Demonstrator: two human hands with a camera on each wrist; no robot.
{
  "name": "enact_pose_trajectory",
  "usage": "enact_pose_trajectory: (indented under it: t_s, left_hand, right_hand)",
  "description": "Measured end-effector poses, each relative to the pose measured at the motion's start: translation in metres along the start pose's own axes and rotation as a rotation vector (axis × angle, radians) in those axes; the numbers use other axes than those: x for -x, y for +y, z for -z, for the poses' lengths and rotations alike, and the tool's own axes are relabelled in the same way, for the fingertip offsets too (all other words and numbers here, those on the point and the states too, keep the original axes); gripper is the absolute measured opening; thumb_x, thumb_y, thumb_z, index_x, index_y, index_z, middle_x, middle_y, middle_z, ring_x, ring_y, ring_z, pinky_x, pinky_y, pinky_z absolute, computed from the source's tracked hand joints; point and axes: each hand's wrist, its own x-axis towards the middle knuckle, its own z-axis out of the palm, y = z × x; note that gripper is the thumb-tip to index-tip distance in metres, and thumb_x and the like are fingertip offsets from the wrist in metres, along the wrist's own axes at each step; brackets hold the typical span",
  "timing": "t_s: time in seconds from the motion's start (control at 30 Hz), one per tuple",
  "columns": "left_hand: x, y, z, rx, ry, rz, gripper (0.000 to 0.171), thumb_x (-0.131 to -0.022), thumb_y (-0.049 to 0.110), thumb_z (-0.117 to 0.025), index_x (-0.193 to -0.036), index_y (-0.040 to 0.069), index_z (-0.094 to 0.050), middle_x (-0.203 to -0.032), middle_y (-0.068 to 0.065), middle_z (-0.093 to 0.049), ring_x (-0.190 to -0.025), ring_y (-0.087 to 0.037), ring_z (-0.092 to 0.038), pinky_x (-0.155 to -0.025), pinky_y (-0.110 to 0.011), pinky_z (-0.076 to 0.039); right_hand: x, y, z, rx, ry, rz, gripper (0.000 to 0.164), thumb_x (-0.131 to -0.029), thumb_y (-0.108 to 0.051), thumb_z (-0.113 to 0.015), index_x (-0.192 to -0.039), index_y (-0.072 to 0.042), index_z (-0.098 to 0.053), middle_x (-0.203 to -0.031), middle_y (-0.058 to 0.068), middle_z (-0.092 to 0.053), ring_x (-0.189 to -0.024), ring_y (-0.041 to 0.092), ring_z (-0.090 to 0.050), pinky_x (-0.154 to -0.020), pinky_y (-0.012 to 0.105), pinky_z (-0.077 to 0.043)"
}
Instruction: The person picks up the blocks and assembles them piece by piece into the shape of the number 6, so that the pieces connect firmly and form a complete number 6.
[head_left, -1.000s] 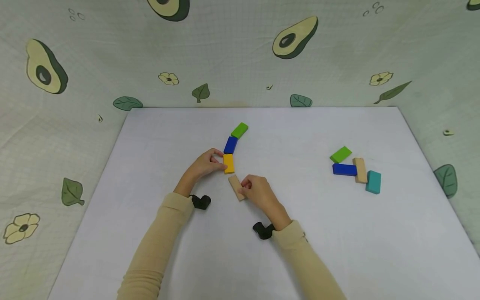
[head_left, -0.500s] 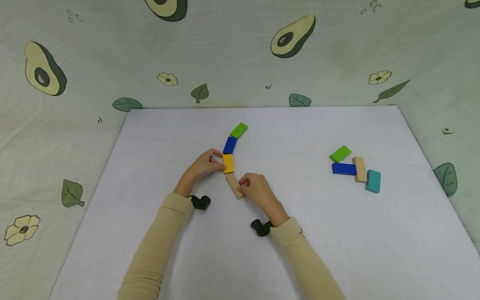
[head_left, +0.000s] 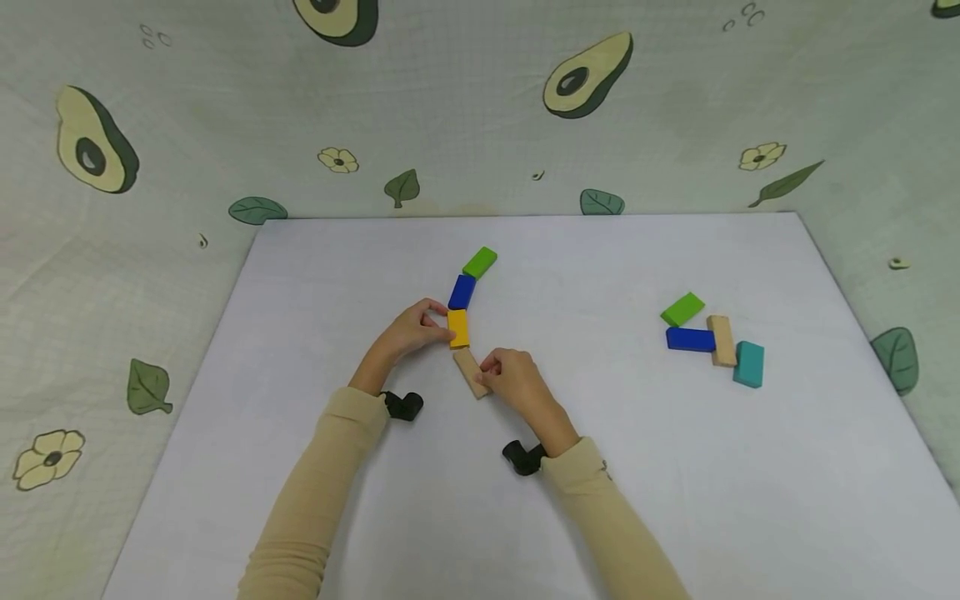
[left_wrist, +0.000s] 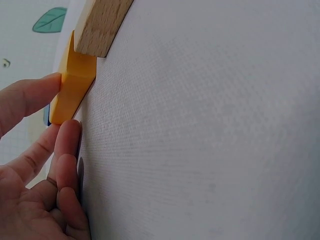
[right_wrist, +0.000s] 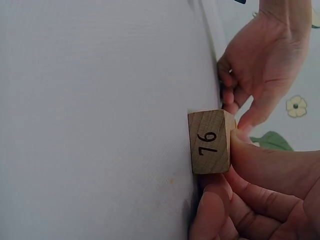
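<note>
A person's left hand pinches a yellow block between thumb and forefinger on a white table, while the right hand grips a plain wooden block by thumb and fingers near its lower end. Both blocks lie on the tabletop, the wooden block slanting away just beside the near end of the yellow block (whether the 2 ends touch is hard to tell). They form the near half of a curved row of 4, with a blue block next along and a green block farthest from the person. The right wrist view shows dark printed figures on the wooden block's end; in the left wrist view, the left hand's other fingers are bent beside the tabletop.

Well apart at right sits a cluster of 4 more: a lime block, a navy block set crosswise against a beige block, and a teal block just beside that. Tan sleeves cover the arms. A pale cloth printed with avocados, leaves and flowers shows beyond the table.
</note>
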Motion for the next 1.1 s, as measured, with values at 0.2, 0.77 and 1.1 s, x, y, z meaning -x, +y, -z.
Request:
enact_pose_trajectory:
  t_s: [0.2,0.77,1.1]
  left_hand:
    - [0.0006,-0.0003,-0.0005,0.010,-0.001,0.002,0.047,-0.080,0.024,-0.071,-0.121,0.013,-0.051,-0.085,-0.004,-0.049,-0.079,-0.019,-0.045,-0.071,-0.027,-0.034]
    - [0.0014,0.0001,-0.0006,0.009,-0.005,-0.001,0.046,-0.081,0.024,-0.071,-0.121,0.013,-0.051,-0.086,-0.005,-0.049,-0.080,-0.020,-0.045,-0.071,-0.027,-0.035]
    - [0.0009,0.0011,-0.0007,0.002,-0.009,0.010,0.046,-0.081,0.025,-0.070,-0.122,0.014,-0.051,-0.089,-0.005,-0.050,-0.082,-0.020,-0.045,-0.072,-0.027,-0.035]
  right_hand:
    - [0.0008,-0.0003,-0.0007,0.009,-0.009,-0.031,0.015,-0.085,-0.016,-0.067,-0.093,-0.003,-0.066,-0.077,0.005,-0.059,-0.070,0.014,-0.051,-0.060,0.022,-0.042]
    - [0.0033,0.0021,0.0014,0.007,-0.015,-0.021,0.016,-0.086,-0.016,-0.066,-0.094,-0.002,-0.065,-0.080,0.007,-0.061,-0.072,0.016,-0.052,-0.063,0.024,-0.044]
    - [0.0023,0.0038,0.0019,-0.021,-0.021,-0.029,0.015,-0.086,-0.015,-0.066,-0.094,-0.002,-0.065,-0.079,0.007,-0.060,-0.068,0.014,-0.051,-0.058,0.022,-0.043]
